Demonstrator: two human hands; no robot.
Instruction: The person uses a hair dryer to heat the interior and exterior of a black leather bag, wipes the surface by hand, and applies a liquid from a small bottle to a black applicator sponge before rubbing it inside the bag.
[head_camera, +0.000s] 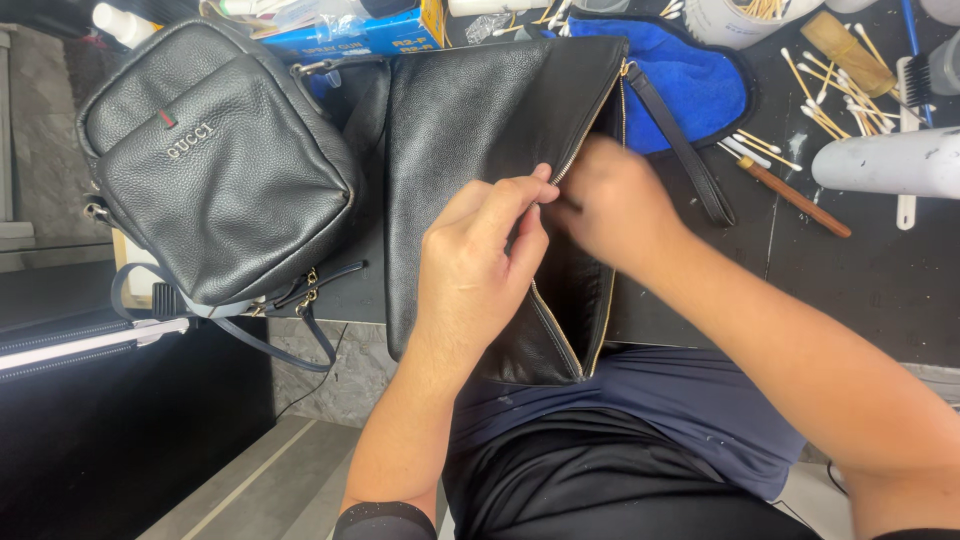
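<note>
A flat black leather pouch (460, 130) with a gold zipper lies on the dark worktable (880, 270), its open edge facing right. My left hand (478, 262) pinches the zipper edge of the pouch near its middle. My right hand (612, 200) presses at the same opening, fingers tucked against or into it; its fingertips are hidden. The pouch's wrist strap (680, 145) runs along the right side. A black leather shoulder bag (215, 165) with a front pocket sits just left of the pouch.
A blue cloth (690, 75) lies behind the pouch. Several cotton swabs (830, 100), a wooden-handled brush (795, 195), a white cylinder (885, 162) and a white tub (745, 20) crowd the right rear. A blue box (370, 35) stands at the back.
</note>
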